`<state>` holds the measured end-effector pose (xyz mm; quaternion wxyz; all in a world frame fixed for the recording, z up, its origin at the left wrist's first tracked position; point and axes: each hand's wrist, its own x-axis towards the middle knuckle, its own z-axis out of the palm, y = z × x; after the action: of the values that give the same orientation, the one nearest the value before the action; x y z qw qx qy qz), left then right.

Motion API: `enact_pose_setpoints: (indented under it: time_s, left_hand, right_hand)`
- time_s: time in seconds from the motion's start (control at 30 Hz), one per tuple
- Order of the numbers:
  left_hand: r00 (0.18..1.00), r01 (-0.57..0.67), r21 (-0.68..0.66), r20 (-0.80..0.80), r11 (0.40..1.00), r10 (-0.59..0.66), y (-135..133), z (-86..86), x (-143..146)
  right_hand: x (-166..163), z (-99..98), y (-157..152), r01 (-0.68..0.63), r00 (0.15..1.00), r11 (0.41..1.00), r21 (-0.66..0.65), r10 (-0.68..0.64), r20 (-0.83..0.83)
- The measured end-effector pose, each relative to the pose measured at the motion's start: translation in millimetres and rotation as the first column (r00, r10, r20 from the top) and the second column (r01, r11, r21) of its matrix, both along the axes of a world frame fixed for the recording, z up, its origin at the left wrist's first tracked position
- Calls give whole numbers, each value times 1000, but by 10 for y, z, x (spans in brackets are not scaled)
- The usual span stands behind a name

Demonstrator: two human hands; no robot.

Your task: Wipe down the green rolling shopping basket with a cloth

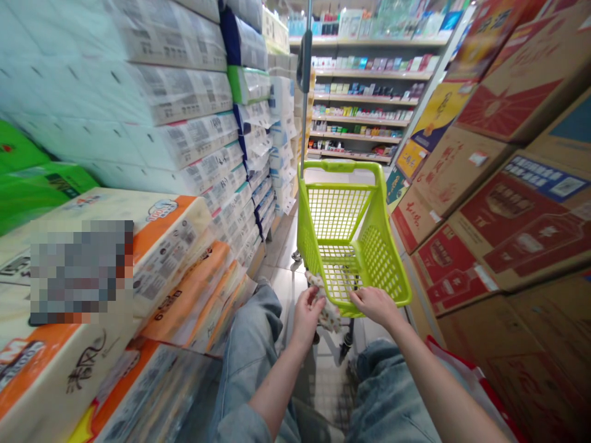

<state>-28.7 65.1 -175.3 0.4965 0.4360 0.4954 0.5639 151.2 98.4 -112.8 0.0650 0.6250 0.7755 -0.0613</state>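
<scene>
- left hand [308, 312] has a spotted cloth [331, 317] pinched in its fingers, right at the cart's near edge
- right hand [373, 304] is curled over the cart's near rim, a bit apart from the left
- cart [398, 272] is lime green, sits just ahead between the knees
- wrapped packs [198, 92] piled up left, something pixelated [83, 271] on a near one
- boxes [545, 227] stacked right
- stocked shelves [364, 72] way at the back
</scene>
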Motion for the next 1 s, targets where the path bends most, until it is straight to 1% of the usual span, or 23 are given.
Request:
enact_pose_setpoints:
  time_s: [0.1, 0.2, 0.33, 0.43, 0.5, 0.57, 0.6, 0.63, 0.67, 0.73, 0.8, 0.9, 1.0]
  left_hand:
    - [992, -66, 16, -105, 998, 67, 85, 47, -2]
    - [979, -71, 29, -191, 997, 75, 7, 76, 49]
    - [976, -75, 12, -203, 997, 76, -160, 108, 107]
    - [974, -80, 3, -213, 997, 79, -200, 144, 99]
    - [970, -75, 6, -229, 997, 75, -204, 160, 87]
    - [965, -73, 9, -252, 997, 73, -210, 161, 87]
    - [962, -68, 10, -264, 998, 68, -216, 155, 93]
    - [959, -59, 11, -277, 998, 59, -222, 146, 104]
    - [956, -51, 12, -289, 999, 52, -227, 135, 117]
    - [951, -42, 15, -305, 999, 45, -228, 116, 146]
    - [949, -50, 22, -311, 998, 55, -199, 115, 171]
    - [941, -67, 56, -328, 996, 82, -56, 167, 192]
    - [920, -93, 84, -373, 992, 118, 232, 283, 195]
  right_hand:
    - [-37, -3, -3, 6, 1000, 1000, -6, -6, -1]
    - [-55, 5, -8, 12, 1000, 1000, -26, -13, -26]
    - [-11, -5, -24, 26, 995, 997, -67, -32, -93]
    - [28, -41, 21, 43, 969, 989, -139, -75, -234]
    - [-8, -70, 98, 61, 905, 971, -231, -151, -398]
    - [-128, -92, 183, 52, 791, 952, -301, -223, -569]
    - [-214, -100, 214, 45, 737, 952, -302, -236, -634]
    - [-310, -104, 232, 45, 701, 960, -277, -228, -676]
    - [-404, -107, 235, 55, 689, 971, -234, -207, -695]
    - [-553, -107, 200, 83, 720, 986, -146, -160, -676]
    - [-611, -106, 138, 90, 749, 990, -107, -138, -649]
    - [-547, -101, 56, 65, 761, 989, -135, -137, -635]
    - [-429, -87, 0, 39, 767, 989, -142, -121, -630]
